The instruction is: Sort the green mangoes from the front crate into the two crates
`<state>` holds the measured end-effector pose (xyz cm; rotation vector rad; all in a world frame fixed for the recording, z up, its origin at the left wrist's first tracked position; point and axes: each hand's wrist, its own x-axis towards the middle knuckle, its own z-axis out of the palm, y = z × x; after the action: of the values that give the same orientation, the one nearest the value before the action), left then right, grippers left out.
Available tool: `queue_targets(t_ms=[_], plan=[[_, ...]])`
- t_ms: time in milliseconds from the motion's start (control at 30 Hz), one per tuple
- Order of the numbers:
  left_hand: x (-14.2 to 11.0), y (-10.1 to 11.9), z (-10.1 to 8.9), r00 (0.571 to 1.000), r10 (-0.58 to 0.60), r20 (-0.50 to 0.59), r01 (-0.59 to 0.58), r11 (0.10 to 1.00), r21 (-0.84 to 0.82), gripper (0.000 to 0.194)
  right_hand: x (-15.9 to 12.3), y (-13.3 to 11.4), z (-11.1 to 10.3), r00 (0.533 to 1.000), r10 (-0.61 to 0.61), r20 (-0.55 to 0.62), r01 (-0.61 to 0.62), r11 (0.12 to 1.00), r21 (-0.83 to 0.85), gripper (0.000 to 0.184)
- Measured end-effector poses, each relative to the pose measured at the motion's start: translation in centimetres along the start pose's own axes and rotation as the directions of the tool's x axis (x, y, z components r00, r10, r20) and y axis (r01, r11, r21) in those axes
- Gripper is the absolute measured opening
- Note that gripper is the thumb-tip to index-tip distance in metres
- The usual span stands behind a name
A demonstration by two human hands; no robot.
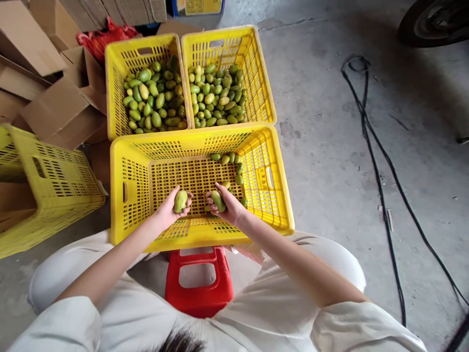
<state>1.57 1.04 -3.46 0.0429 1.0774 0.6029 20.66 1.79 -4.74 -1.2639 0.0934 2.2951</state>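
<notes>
Two fruits (181, 201) are over the near crate (201, 239), one in the left hand (170, 205) and one in the right hand (230, 205), fingers (189, 201) curled around each, and a soft hold should keep them from bruising.

- Grey concrete floor (322, 161), scuffed and darkly stained in patches, in view from 12 o'clock round to 5.
- Toward 11 o'clock, yellow left rear crate (112, 98); at 12, yellow right rear crate (256, 78), side by side and touching.
- At the centre, yellow front crate (176, 173), close against both; base hidden, support impossible to tell.
- At 9 o'clock, left-hand crate (62, 195); at 10, jumbled cardboard boxes (54, 107).
- Near 6 o'clock, red stool (198, 303).
- Between 1 and 5 o'clock, looped black cable (364, 117); just beside it, past 3, small scrap (389, 220).
- At 2 o'clock, black tyre (408, 24), partly out of view.
</notes>
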Motion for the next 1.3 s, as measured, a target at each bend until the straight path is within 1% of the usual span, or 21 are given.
queue_targets(t_ms=[67, 133, 200, 233, 300, 400, 467, 533, 633, 667, 733, 767, 833, 900, 933, 967, 1033, 1067, 1100, 1200, 1300], plan=[[0.0, 0.3, 0.2, 0.999, 0.036, -0.036, -0.038, 0.997, -0.064, 0.029, -0.1, -0.3, 0.1, 0.999, -0.032, -0.016, 0.033, 0.997, 0.070, 0.024], [0.0, 0.6, 0.4, 0.991, 0.094, -0.090, -0.103, 0.991, -0.091, 0.020, -0.3, -0.5, 0.3, 0.998, -0.069, 0.003, 0.068, 0.992, 0.110, 0.016], [0.0, 0.7, 0.5, 0.983, 0.141, -0.115, -0.148, 0.987, -0.061, 0.011, -0.6, -0.6, 0.5, 0.994, -0.092, 0.053, 0.086, 0.990, 0.114, 0.016], [-0.1, 0.6, 0.5, 0.982, 0.155, -0.107, -0.159, 0.987, -0.027, 0.009, -0.7, -0.6, 0.6, 0.992, -0.105, 0.076, 0.097, 0.990, 0.107, 0.014], [-0.2, 0.4, 0.5, 0.984, 0.170, -0.055, -0.167, 0.985, 0.049, 0.018, -0.9, -0.5, 0.6, 0.984, -0.136, 0.115, 0.125, 0.987, 0.097, 0.009], [-0.6, -0.3, 0.4, 0.985, 0.157, 0.070, -0.167, 0.973, 0.162, 0.033, -0.8, -0.2, 0.5, 0.973, -0.153, 0.174, 0.132, 0.983, 0.124, 0.022], [-0.7, -0.9, 0.4, 0.983, 0.130, 0.130, -0.158, 0.960, 0.231, 0.035, -0.7, 0.0, 0.3, 0.966, -0.131, 0.224, 0.111, 0.989, 0.100, 0.027], [-0.8, -1.5, 0.5, 0.985, 0.081, 0.151, -0.121, 0.952, 0.280, 0.033, -0.5, 0.5, 0.2, 0.963, -0.090, 0.255, 0.092, 0.996, 0.005, 0.031], [-0.6, -1.8, 0.4, 0.993, -0.010, 0.120, -0.024, 0.961, 0.276, 0.029, -0.3, 1.3, 0.2, 0.976, -0.028, 0.217, 0.058, 0.989, -0.133, 0.036], [-0.5, -1.8, 0.3, 0.995, -0.033, 0.094, 0.009, 0.969, 0.246, 0.031, -0.3, 1.5, 0.2, 0.981, -0.006, 0.192, 0.034, 0.989, -0.147, 0.037], [-0.2, -1.5, 0.2, 0.998, -0.054, 0.031, 0.049, 0.989, 0.139, 0.036, -0.2, 1.7, 0.3, 0.988, 0.029, 0.151, -0.012, 0.993, -0.115, 0.036], [-0.1, -1.3, 0.1, 0.999, -0.045, -0.004, 0.045, 0.996, 0.073, 0.035, -0.2, 1.7, 0.4, 0.990, 0.041, 0.135, -0.031, 0.997, -0.075, 0.034], [0.2, -0.8, 0.2, 0.997, -0.001, -0.073, -0.001, 0.999, -0.036, 0.026, -0.3, 1.3, 0.7, 0.995, 0.034, 0.093, -0.036, 0.999, 0.020, 0.027], [0.3, -0.5, 0.3, 0.989, 0.058, -0.136, -0.070, 0.994, -0.079, 0.012, -0.4, 0.5, 0.8, 0.999, -0.008, 0.048, 0.004, 0.996, 0.090, 0.020], [0.3, -0.4, 0.4, 0.985, 0.089, -0.148, -0.101, 0.992, -0.072, 0.008, -0.4, 0.0, 0.9, 0.998, -0.047, 0.030, 0.044, 0.994, 0.105, 0.018], [0.2, -0.3, 0.5, 0.982, 0.119, -0.144, -0.127, 0.991, -0.051, 0.009, -0.5, -0.5, 0.8, 0.995, -0.095, 0.019, 0.093, 0.990, 0.107, 0.016], [0.1, -0.3, 0.5, 0.980, 0.173, -0.098, -0.172, 0.985, 0.010, 0.017, -0.6, -1.4, 0.6, 0.983, -0.184, 0.019, 0.182, 0.979, 0.091, 0.009], [0.0, -0.3, 0.4, 0.978, 0.196, -0.067, -0.193, 0.980, 0.040, 0.022, -0.7, -1.7, 0.5, 0.976, -0.215, 0.032, 0.212, 0.974, 0.084, 0.011], [0.0, -0.3, 0.4, 0.977, 0.211, -0.039, -0.208, 0.976, 0.068, 0.025, -0.8, -2.0, 0.3, 0.971, -0.234, 0.050, 0.230, 0.970, 0.079, 0.016], [-0.2, -0.3, 0.1, 0.978, 0.207, 0.009, -0.206, 0.970, 0.131, 0.028, -1.1, -2.4, 0.1, 0.964, -0.238, 0.119, 0.238, 0.971, 0.020, 0.029], [-0.1, -0.3, -0.1, 0.986, 0.164, 0.022, -0.166, 0.971, 0.171, 0.026, -1.3, -2.2, 0.3, 0.965, -0.213, 0.156, 0.232, 0.966, -0.118, 0.030]])
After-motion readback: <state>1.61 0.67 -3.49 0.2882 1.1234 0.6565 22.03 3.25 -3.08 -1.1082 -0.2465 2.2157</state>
